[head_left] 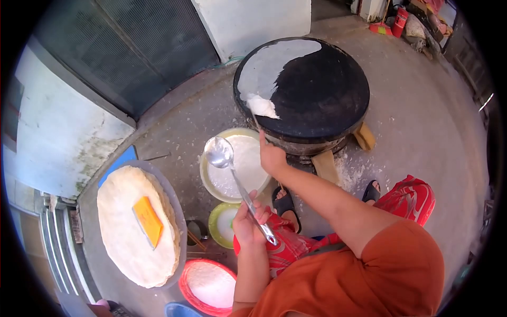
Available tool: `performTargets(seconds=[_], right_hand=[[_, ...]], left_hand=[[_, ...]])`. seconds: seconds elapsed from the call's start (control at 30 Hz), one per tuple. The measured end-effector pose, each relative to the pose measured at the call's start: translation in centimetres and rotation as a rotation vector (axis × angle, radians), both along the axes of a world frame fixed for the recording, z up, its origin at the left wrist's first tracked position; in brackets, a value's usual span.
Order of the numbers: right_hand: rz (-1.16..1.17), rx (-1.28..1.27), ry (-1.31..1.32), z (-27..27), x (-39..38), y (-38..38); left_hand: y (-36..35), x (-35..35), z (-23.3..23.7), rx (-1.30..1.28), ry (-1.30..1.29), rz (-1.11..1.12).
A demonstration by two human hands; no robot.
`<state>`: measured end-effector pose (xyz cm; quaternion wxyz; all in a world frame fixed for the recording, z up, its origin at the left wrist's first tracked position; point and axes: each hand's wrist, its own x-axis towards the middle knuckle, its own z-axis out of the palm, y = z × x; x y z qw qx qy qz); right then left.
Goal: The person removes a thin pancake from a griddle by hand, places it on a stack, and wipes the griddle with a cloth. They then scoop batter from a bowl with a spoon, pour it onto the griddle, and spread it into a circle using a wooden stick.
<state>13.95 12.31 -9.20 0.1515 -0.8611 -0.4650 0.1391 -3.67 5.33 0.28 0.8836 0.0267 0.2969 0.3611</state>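
Note:
My left hand (249,219) is closed round the handle of a shiny metal ladle (219,152), its bowl held over a wide tub (205,182) of white batter. My right hand (272,156) grips a thin-handled spreader (256,122) that reaches onto a large round black griddle (322,87). A lump of white batter (262,106) lies at the spreader's end and hides its head. From there a thin pale layer of batter (266,66) curves along the griddle's left and far side. The rest of the griddle's top shows black.
A thick stack of flatbreads (124,211) stands at left, an orange scraper (148,221) lying on top. Near my legs are a green bowl (213,224), a red basin (186,288) of white powder and a blue basin (179,310). Wooden blocks (364,136) sit by the griddle's base.

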Motion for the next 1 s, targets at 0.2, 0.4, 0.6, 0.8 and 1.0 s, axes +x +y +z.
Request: performTargets(seconds=[0.2,0.4,0.6,0.8,1.0], right_hand=[[-0.158,0.095,0.161,2.5,-0.6,-7.4],[-0.05,0.095,0.02,-1.2,-0.8,-3.5],[-0.205,0.109,0.156,1.9,-0.8,-10.2],[-0.16,0.078,0.088,-1.0,0.6,-7.1],[-0.208,0.082,0.126,0.5,1.3,-13.2]], left_hand=[[-0.1,-0.7,0.1,-0.03,-0.072,-0.011],[-0.3,-0.5,0.2,-0.011,-0.075,-0.001],[-0.2,-0.5,0.4,0.007,-0.023,-0.02],[-0.5,0.1,1.1,0.0,0.005,0.006],[-0.7,0.3,1.2,0.045,0.038,-0.002]])
